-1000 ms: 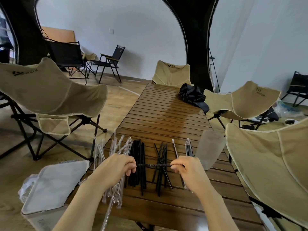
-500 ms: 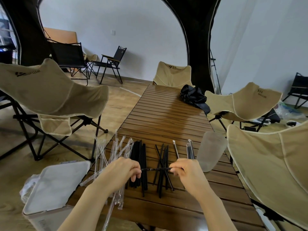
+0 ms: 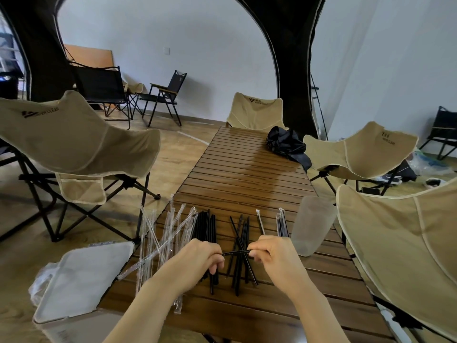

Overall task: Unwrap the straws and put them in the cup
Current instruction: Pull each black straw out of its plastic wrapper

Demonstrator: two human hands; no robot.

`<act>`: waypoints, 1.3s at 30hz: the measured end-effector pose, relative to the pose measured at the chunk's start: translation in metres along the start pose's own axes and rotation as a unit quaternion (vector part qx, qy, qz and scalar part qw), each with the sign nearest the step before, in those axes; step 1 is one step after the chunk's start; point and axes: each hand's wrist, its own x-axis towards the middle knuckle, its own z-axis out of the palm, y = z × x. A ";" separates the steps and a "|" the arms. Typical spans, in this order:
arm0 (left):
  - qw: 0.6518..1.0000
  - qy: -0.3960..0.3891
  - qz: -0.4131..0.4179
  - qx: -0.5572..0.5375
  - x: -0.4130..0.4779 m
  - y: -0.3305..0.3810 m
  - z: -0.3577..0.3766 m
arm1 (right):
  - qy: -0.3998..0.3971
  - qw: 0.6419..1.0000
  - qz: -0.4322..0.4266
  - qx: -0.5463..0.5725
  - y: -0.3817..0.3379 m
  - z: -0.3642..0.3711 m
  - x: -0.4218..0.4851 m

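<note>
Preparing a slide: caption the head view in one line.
Left hand and right hand pinch one black straw over the table, cup nearby.

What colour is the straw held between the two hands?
Black; the straw shows best in the head view.

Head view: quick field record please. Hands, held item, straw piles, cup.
left hand: pinches one end of held straw
right hand: pinches the other end
held straw: black, roughly level above the table
bare straws: two black piles on table
clear wrappers: heap at table's left edge
wrapped straws: few, beside cup
cup: translucent, right of straws, no straw visible inside
</note>
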 end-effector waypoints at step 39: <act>0.999 0.029 -0.007 -0.024 -0.005 -0.024 -0.007 | -0.003 0.999 -0.001 -0.044 0.022 -0.006 0.001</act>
